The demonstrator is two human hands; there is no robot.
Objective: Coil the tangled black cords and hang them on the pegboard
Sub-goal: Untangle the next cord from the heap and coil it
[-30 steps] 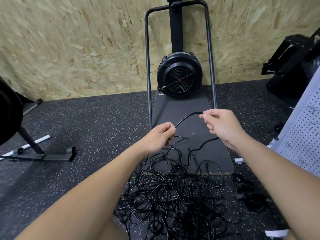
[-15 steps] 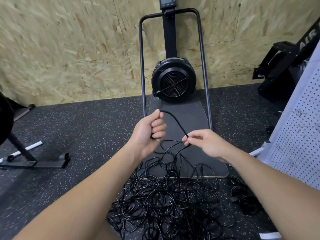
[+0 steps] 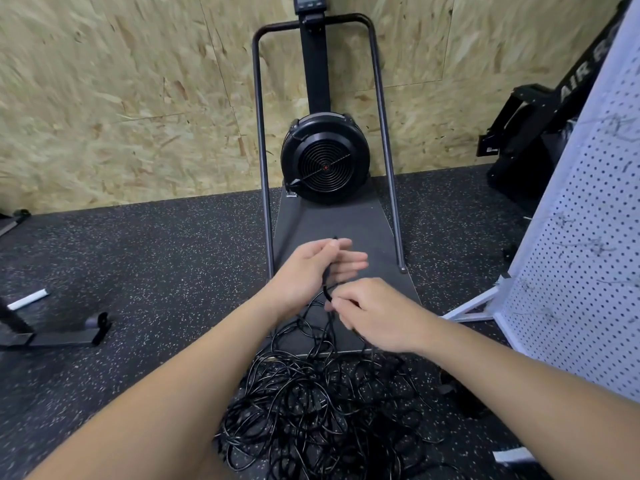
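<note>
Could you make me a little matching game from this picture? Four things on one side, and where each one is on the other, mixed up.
Things:
1. tangled cords
2. pegboard
3. fan wheel
4. left hand

Places:
A. standing at the right edge of the view
B. against the chipboard wall, between two upright bars
C. heaped on the speckled floor, nearest the person
D. raised above the heap, holding a strand of cord

Pairs: 1-C, 2-A, 3-B, 4-D
</note>
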